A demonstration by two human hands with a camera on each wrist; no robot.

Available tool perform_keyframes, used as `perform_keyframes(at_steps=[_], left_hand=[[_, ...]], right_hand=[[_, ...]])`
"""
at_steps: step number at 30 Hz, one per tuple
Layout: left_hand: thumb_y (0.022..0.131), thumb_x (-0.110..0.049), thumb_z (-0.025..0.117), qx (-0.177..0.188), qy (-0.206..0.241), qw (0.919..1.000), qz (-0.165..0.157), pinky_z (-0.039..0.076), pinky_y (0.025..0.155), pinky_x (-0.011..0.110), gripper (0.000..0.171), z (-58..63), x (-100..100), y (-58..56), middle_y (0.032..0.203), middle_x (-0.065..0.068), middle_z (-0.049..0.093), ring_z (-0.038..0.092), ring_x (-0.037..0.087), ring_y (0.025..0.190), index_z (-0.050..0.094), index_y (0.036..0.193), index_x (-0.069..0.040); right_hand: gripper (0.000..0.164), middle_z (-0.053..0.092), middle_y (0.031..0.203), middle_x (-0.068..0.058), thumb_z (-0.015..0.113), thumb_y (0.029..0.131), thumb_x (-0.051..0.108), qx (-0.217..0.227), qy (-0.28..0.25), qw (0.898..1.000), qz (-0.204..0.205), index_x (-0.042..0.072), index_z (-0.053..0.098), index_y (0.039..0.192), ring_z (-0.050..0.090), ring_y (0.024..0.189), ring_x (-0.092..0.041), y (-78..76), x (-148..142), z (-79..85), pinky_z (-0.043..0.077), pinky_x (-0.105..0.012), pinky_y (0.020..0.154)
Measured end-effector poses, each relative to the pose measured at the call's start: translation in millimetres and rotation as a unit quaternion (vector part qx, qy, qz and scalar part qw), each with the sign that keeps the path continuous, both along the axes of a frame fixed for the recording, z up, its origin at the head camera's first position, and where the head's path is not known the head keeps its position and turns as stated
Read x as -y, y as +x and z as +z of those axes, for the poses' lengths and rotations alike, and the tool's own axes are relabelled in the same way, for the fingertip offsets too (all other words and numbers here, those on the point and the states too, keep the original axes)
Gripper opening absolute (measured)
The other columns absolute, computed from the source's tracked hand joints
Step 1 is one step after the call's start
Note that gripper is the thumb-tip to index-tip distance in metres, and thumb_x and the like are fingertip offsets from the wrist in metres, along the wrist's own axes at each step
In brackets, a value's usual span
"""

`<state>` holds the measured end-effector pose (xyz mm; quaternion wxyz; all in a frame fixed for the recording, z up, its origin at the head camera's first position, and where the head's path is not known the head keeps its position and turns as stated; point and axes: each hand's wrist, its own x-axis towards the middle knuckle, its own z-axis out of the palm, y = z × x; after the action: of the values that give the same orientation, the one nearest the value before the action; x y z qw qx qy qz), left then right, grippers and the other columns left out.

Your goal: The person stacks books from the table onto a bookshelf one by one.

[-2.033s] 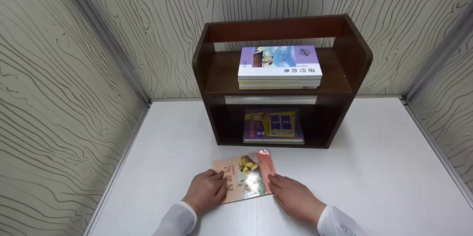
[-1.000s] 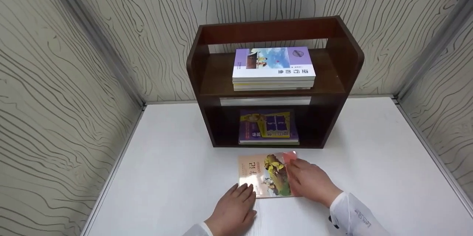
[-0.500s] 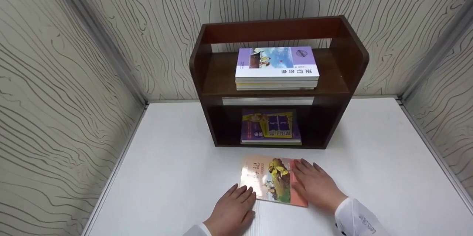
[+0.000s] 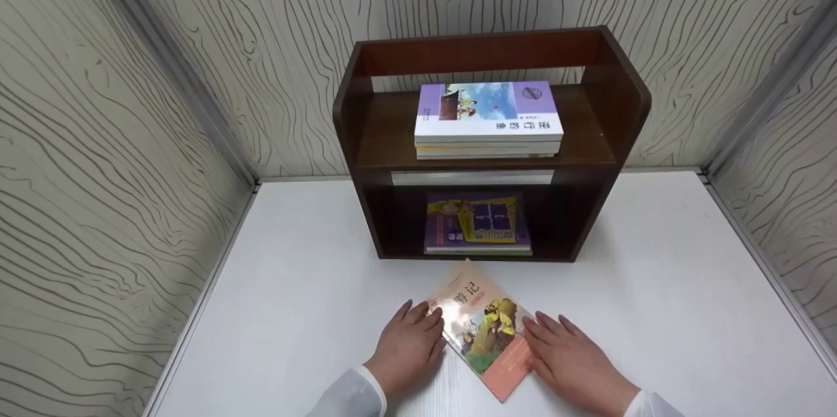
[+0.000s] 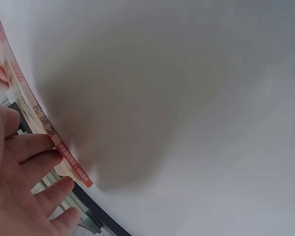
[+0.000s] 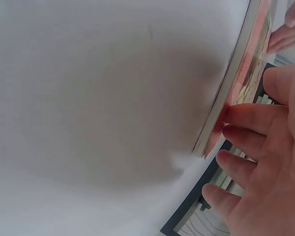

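A thin paperback book (image 4: 487,329) with a peach and coral cover lies flat on the white table, turned at a slant with one corner toward the shelf. The fingertips of my left hand (image 4: 409,345) touch its left edge, fingers fairly straight. On the opposite side my right hand (image 4: 575,358) touches the edge with extended fingertips. The left wrist view shows the red-lettered spine (image 5: 71,160) against the left fingers. In the right wrist view the page edges (image 6: 226,88) face the camera beside the right fingers.
Just behind the book stands a dark brown two-tier bookshelf (image 4: 484,165). A stack of books (image 4: 487,119) with a purple-and-white cover on top lies on its upper shelf. Purple and yellow books (image 4: 477,224) lie in the lower compartment. Patterned panels (image 4: 98,208) wall in the white table (image 4: 294,273).
The book has moved right across the table and then turned clockwise from nearly square to a slant. My left hand now touches its left side; the right hand has drawn slightly nearer me.
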<state>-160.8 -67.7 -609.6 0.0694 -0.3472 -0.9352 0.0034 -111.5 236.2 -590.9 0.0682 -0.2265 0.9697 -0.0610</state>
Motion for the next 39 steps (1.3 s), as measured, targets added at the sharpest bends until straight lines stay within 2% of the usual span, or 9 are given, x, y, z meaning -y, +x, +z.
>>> perform_keyframes(at_steps=[3,7,13,16,21,26,29,34,39], left_hand=[[0.094,-0.037,0.041,-0.009,-0.008,0.9999,0.006,0.025,0.104,0.045,0.039,1.2,-4,-8.2,0.129,-0.002,0.052,0.039,0.022,0.124,0.062,0.119,-0.015],[0.094,-0.035,0.041,0.007,-0.008,0.9997,0.024,0.024,0.105,0.044,0.040,4.6,-13,-17.6,0.131,-0.001,0.050,0.036,0.023,0.127,0.059,0.122,-0.013],[0.094,-0.035,0.039,0.013,-0.014,0.9992,0.035,0.021,0.106,0.043,0.044,5.8,-30,-29.4,0.136,-0.001,0.044,0.032,0.025,0.129,0.053,0.128,-0.011],[0.095,-0.037,0.038,0.019,-0.021,0.9990,0.036,0.021,0.107,0.042,0.047,5.4,-33,-28.7,0.140,0.000,0.039,0.027,0.025,0.131,0.048,0.132,-0.011],[0.096,-0.038,0.033,0.057,-0.033,0.9978,0.008,0.017,0.108,0.041,0.049,10.6,-32,-7.2,0.144,0.001,0.032,0.020,0.021,0.134,0.041,0.137,-0.013],[0.097,-0.038,0.028,0.090,-0.022,0.9927,-0.077,0.023,0.106,0.040,0.048,18.1,-25,29.6,0.143,0.000,0.034,0.025,0.018,0.132,0.042,0.137,-0.015],[0.098,-0.036,0.030,0.083,-0.011,0.9885,-0.126,0.028,0.104,0.039,0.046,15.3,-17,46.2,0.140,0.001,0.039,0.031,0.017,0.129,0.045,0.134,-0.013],[0.098,-0.034,0.033,0.070,-0.002,0.9856,-0.154,0.034,0.101,0.037,0.044,3.7,-8,55.2,0.139,0.003,0.040,0.035,0.016,0.127,0.048,0.132,-0.012],[0.098,-0.033,0.033,0.070,-0.002,0.9856,-0.154,0.033,0.101,0.038,0.043,3.0,-10,55.7,0.138,0.003,0.041,0.036,0.017,0.126,0.050,0.131,-0.012]], right_hand=[[0.057,0.036,0.142,0.001,0.038,0.093,0.051,0.016,-0.008,1.000,0.018,0.012,0.047,0.133,0.025,0.132,-0.024,5.5,3,3.2,0.019,-0.051,0.105],[0.054,0.038,0.141,0.000,0.036,0.094,0.049,0.042,-0.015,0.998,0.045,0.013,0.048,0.133,0.028,0.131,-0.024,11.4,6,6.0,0.022,-0.051,0.103],[0.050,0.045,0.135,-0.005,0.035,0.096,0.042,0.012,-0.034,0.991,0.126,0.008,0.050,0.130,0.038,0.125,-0.026,18.5,13,5.9,0.034,-0.048,0.098],[0.049,0.047,0.134,-0.006,0.035,0.097,0.041,0.007,-0.045,0.989,0.140,0.007,0.052,0.129,0.041,0.123,-0.025,20.2,16,6.3,0.036,-0.047,0.096],[0.048,0.048,0.132,-0.007,0.037,0.097,0.039,0.003,-0.058,0.989,0.139,0.006,0.054,0.127,0.042,0.122,-0.025,20.4,17,6.0,0.036,-0.045,0.096],[0.047,0.051,0.129,-0.007,0.039,0.096,0.039,-0.006,-0.068,0.987,0.144,0.005,0.057,0.123,0.044,0.120,-0.024,18.1,16,6.4,0.037,-0.046,0.095],[0.046,0.052,0.128,-0.005,0.041,0.095,0.039,0.006,-0.058,0.989,0.139,0.006,0.058,0.123,0.045,0.119,-0.024,15.3,18,9.5,0.037,-0.046,0.095],[0.038,0.053,0.127,0.000,0.047,0.093,0.035,0.024,-0.076,0.992,0.096,0.013,0.060,0.122,0.047,0.117,-0.022,0.2,18,13.4,0.037,-0.047,0.096],[0.047,0.040,0.139,-0.003,0.050,0.090,0.038,-0.048,-0.082,0.995,0.029,0.014,0.050,0.131,0.034,0.128,-0.026,-35.0,12,2.2,0.027,-0.048,0.102]])
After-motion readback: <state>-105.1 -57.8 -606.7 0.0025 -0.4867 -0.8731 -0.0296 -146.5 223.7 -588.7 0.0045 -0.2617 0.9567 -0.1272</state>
